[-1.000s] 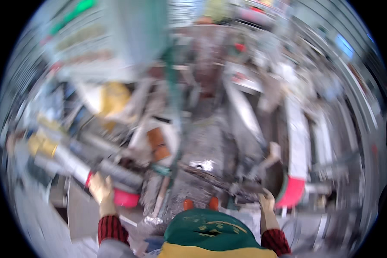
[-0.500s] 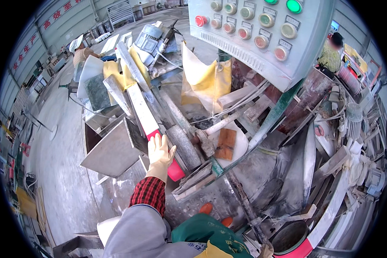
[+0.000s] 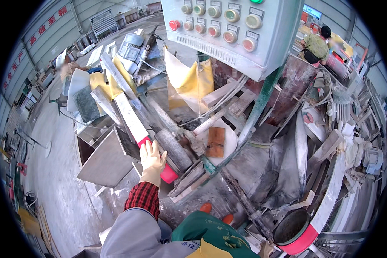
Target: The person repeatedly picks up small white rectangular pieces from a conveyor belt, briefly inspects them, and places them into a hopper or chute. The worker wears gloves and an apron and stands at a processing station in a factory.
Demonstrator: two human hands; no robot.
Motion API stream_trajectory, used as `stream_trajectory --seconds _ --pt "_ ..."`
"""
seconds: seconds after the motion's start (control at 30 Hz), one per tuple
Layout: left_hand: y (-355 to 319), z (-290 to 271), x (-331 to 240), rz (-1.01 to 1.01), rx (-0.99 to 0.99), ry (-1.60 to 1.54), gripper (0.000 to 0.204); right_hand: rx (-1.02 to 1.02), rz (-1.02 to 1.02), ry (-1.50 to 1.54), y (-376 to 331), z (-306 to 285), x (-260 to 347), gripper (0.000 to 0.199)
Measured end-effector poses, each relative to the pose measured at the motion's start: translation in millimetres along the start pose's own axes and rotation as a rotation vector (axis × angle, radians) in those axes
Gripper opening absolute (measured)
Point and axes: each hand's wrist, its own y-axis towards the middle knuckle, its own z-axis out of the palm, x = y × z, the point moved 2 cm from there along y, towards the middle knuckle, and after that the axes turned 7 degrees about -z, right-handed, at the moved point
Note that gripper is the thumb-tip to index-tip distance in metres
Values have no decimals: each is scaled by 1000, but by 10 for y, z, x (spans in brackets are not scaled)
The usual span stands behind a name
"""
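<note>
My left hand (image 3: 152,162), in a cream rubber glove, lies with its fingers stretched out over the red end section of a long white-and-red bar (image 3: 131,118). It wraps around nothing. Right of it is a rough grey cylinder (image 3: 173,149), apart from the hand. A brown block (image 3: 215,142) sits on a white rounded plate (image 3: 230,137) beyond that. Higher up hangs a grey control box (image 3: 232,47) with rows of green, pale and red push buttons; no hand touches it. My right hand does not show.
A green metal post (image 3: 260,105) runs down from the control box. Stone slabs (image 3: 103,158) and a motor (image 3: 131,47) stand on the left. At lower right are a round pot-like opening (image 3: 291,226) and a curved white-and-red rail (image 3: 329,206). A person (image 3: 316,45) stands at the far right.
The whole view has turned to the right, so the control box and bar sit further left. My left hand stays on the red section with its fingers stretched. The person at far right shows more fully.
</note>
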Motion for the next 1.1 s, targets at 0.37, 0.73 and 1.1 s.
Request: stream_trajectory --seconds 0.37,0.73,1.1 --pt "-101 -49 -94 21 18 37 72 68 -129 -11 311 -99 -248 41" --pt "-202 -3 -130 30 4 37 75 62 9 61 -12 -202 -269 50" --pt "-306 21 -162 33 19 42 78 52 38 107 15 -57 -221 54"
